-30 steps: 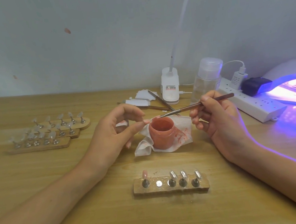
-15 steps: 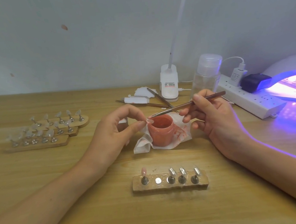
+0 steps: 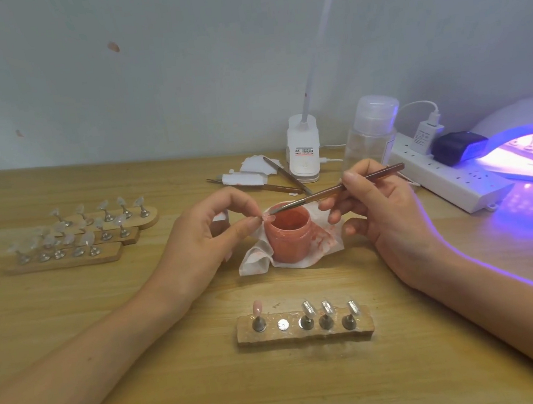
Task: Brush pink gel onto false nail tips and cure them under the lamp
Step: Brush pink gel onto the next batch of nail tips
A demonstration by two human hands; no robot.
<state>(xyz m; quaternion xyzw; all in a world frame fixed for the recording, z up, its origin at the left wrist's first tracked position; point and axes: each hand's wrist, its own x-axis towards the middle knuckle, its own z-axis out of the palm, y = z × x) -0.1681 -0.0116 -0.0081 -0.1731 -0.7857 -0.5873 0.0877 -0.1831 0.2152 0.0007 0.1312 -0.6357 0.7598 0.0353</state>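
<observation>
On my feed, the left hand pinched a small pinkish nail tip between thumb and forefinger, right at the rim of the open gel jar. The right hand gripped a slim reddish-brown brush like a pen, and its bristles met that tip. The jar was squat and round, smeared salmon-pink, and sat on a crumpled white tissue blotched with pink. Nearer me, a rough wooden stand carried metal posts, with one glossy pink tip at its left end and clear tips on three others. The curing lamp glowed violet at far right. The white lamp base bore a label, probably with red and black print, but it was too blurred for me to read.
</observation>
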